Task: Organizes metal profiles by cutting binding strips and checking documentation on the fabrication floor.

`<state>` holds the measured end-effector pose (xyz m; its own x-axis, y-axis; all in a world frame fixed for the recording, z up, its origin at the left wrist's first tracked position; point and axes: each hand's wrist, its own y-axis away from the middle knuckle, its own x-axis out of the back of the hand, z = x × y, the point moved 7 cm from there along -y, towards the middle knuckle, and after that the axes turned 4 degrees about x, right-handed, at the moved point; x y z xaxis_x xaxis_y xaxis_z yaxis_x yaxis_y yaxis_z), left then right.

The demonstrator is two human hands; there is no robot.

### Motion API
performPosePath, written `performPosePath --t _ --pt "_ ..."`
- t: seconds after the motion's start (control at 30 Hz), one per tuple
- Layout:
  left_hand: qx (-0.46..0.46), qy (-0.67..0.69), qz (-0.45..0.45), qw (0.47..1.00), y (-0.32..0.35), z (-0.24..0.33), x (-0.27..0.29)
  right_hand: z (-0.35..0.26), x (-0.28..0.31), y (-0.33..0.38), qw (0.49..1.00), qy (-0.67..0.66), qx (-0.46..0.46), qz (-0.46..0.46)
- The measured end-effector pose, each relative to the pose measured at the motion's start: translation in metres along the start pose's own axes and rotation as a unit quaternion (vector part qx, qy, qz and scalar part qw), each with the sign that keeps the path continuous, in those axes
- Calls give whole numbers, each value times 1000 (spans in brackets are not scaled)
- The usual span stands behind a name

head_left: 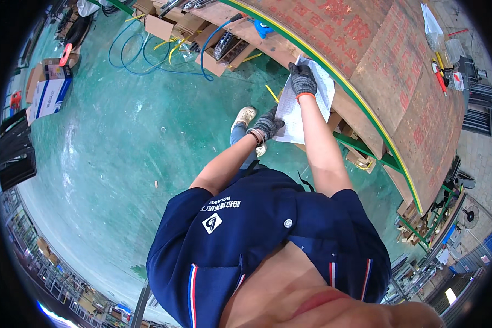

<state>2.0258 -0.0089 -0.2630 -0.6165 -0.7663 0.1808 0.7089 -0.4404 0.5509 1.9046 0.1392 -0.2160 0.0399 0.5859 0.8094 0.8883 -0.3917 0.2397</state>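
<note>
A white printed paper sheet (318, 101) hangs in front of me beside the edge of a wooden workbench (391, 71). My right hand (303, 80), in a grey knit glove with an orange cuff, is closed on the upper part of the sheet. At the sheet's lower left edge, my left hand (267, 125) has its gloved fingers closed on the paper. Behind and below the sheet the shelf under the bench is partly hidden.
A green and yellow rim (361, 106) edges the bench. Cardboard boxes (188, 27) and a blue hose (142, 57) lie beneath and beside it. Red-handled hand tools (439, 76) rest on the far right of the top. A blue-and-white carton (50, 90) stands at left on the green floor.
</note>
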Motion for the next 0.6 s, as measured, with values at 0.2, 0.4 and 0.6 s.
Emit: performPosePath --t 0.2,0.4,0.6 --pt "-7 38 -16 999 -5 -2 -2 27 -7 0 1000 16 18 -9" --pt "-51 -74 13 996 -9 2 -5 15 -15 -16 996 63 -39 -57" --pt "-16 -30 20 999 -6 -2 -7 3 0 -9 997 40 62 27"
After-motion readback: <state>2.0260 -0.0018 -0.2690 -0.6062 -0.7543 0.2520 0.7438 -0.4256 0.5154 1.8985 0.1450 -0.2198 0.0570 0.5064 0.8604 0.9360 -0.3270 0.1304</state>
